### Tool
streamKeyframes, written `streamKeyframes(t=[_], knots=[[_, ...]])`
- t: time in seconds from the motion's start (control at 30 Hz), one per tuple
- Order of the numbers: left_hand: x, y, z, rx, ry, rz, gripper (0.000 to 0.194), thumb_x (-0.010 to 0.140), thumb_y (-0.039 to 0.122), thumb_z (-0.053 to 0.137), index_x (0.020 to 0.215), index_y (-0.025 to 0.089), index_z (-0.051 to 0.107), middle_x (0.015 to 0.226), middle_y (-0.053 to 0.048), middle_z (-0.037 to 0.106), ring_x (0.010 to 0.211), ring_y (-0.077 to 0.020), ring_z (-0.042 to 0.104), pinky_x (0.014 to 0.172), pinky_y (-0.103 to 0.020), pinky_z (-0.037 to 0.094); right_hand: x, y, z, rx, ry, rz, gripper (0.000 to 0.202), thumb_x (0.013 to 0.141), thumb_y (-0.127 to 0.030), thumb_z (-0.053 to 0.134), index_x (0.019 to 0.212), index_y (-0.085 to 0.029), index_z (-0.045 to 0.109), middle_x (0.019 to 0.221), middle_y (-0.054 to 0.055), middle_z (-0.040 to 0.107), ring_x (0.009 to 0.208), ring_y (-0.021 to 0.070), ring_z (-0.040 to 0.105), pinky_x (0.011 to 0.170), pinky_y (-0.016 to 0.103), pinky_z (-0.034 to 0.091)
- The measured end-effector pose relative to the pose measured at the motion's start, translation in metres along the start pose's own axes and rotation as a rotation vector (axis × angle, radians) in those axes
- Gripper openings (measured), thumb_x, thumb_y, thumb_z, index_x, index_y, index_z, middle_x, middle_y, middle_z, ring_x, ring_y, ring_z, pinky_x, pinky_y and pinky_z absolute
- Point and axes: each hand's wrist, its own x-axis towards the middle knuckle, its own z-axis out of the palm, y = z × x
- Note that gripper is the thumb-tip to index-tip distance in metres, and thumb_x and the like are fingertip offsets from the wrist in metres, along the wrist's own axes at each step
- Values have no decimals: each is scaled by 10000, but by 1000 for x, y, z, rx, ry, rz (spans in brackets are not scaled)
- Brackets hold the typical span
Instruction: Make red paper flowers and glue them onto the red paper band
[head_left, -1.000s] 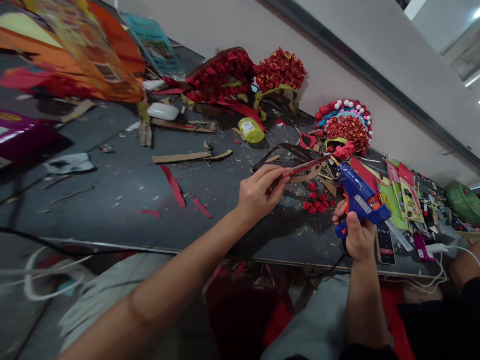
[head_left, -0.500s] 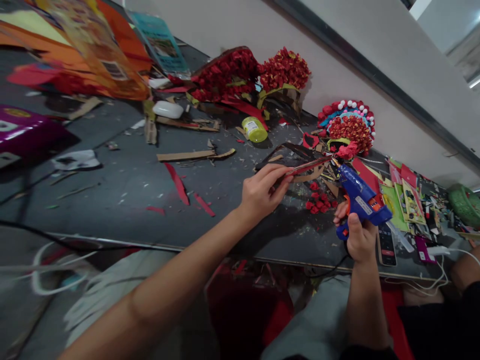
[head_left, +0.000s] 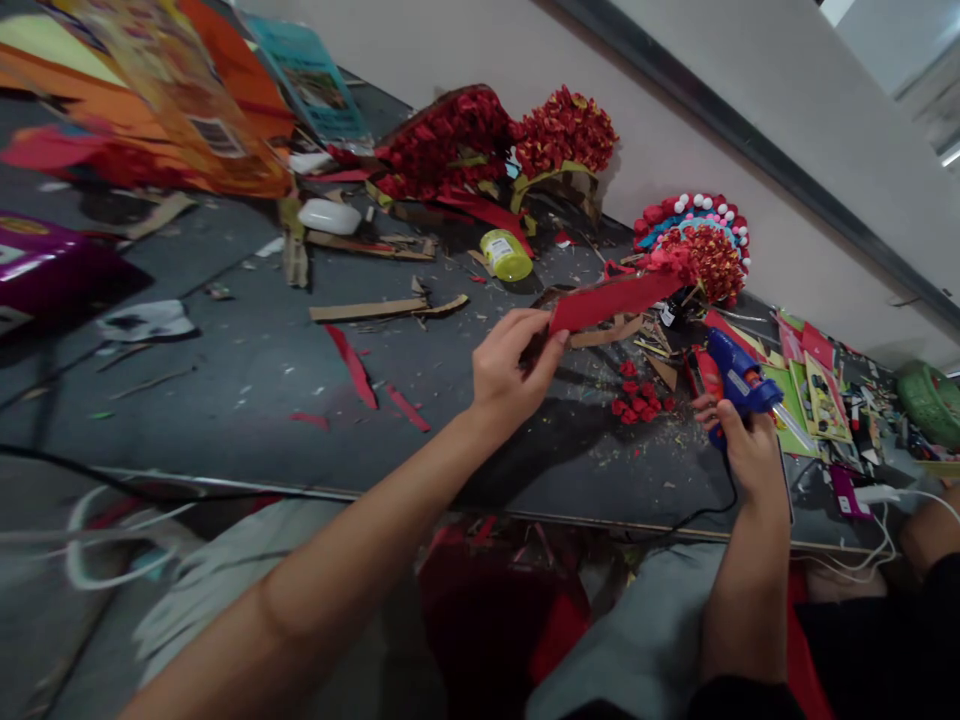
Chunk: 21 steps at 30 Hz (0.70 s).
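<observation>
My left hand (head_left: 517, 365) is closed on the near end of a red strip (head_left: 615, 300), its flat red face turned toward me. Red ruffled pieces (head_left: 673, 263) sit at the strip's far end. My right hand (head_left: 742, 435) grips a blue hot glue gun (head_left: 739, 375) with a clear glue stick poking out of its back; the gun is apart from the strip. Small red pieces (head_left: 641, 395) lie in a cluster on the dark table (head_left: 420, 410) between my hands. Behind the strip's far end is a round decoration (head_left: 709, 245) in red, blue and white.
Red ruffled decorations (head_left: 570, 135) stand along the wall. A yellow tub (head_left: 506, 255), cardboard strips (head_left: 367, 311) and red scraps (head_left: 352, 368) lie around. At left are a bottle (head_left: 202, 100) and a purple box (head_left: 52, 265). A green basket (head_left: 930, 395) stands far right, near another person's arm (head_left: 930, 530).
The red strip has turned from edge-on to show its flat face. My right hand has drawn the glue gun away from the strip's far end, to the right.
</observation>
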Motion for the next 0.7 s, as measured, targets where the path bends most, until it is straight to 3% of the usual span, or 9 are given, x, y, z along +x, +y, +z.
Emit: streamKeyframes(t=[0.07, 0.13, 0.2, 0.3, 0.47, 0.7], knots=[[2, -1, -1, -8, 13, -33, 87, 864, 242, 548, 873, 168, 592, 827, -43, 638, 711, -135, 580, 604, -246, 464, 13, 21, -11, -245, 119, 64, 508, 776, -599, 513, 1019, -167, 624, 742, 59, 661, 662, 201, 593, 666, 342, 469], [3, -1, -1, -16, 30, -49, 75, 862, 236, 551, 859, 171, 587, 807, -35, 624, 699, -132, 569, 593, -242, 452, 25, 44, -17, -481, 214, 154, 536, 789, -570, 500, 1091, -139, 599, 849, 115, 675, 777, 256, 620, 716, 371, 457], [4, -2, -1, -18, 37, -56, 66, 860, 227, 554, 844, 171, 584, 785, -29, 611, 687, -129, 560, 586, -240, 443, 34, 64, -18, -627, 227, 295, 546, 829, -491, 462, 1213, -109, 529, 991, 178, 665, 889, 299, 630, 764, 396, 448], [4, -3, -1, -28, 43, -66, 65, 859, 227, 553, 832, 175, 581, 762, -22, 595, 667, -128, 547, 578, -244, 437, 43, 85, -15, -675, 187, 368, 556, 850, -329, 426, 1323, -38, 415, 1142, 256, 608, 984, 325, 619, 827, 421, 432], [4, -3, -1, -31, 41, -90, 62, 860, 237, 554, 849, 188, 589, 781, -26, 602, 689, -138, 558, 584, -252, 446, 48, 90, -3, -688, 144, 309, 585, 843, -271, 426, 1366, -20, 351, 1280, 251, 521, 1150, 317, 526, 936, 405, 383], [3, -4, -1, -7, 39, -82, 73, 865, 257, 550, 861, 198, 593, 779, -25, 600, 693, -145, 560, 606, -267, 460, 33, 65, 11, -888, 131, -1, 434, 812, -325, 543, 1193, -122, 585, 1140, 186, 573, 1072, 308, 506, 925, 446, 371]])
